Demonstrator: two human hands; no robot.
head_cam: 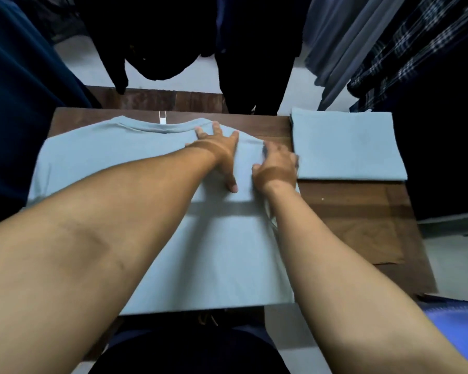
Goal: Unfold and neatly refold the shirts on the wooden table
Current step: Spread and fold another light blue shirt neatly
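1 shirt [214, 252] spread | L grip [217, 151] flat on it, fingers straight | R grip [277, 166] blurred, state unclear

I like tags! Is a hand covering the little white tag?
No, the small white neck tag shows uncovered at the collar of the light blue shirt, left of the left hand.

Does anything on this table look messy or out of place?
Nothing is spilled or damaged. Only the white tag sticks out beyond the collar of the spread shirt. The folded shirt beside it looks tidy.
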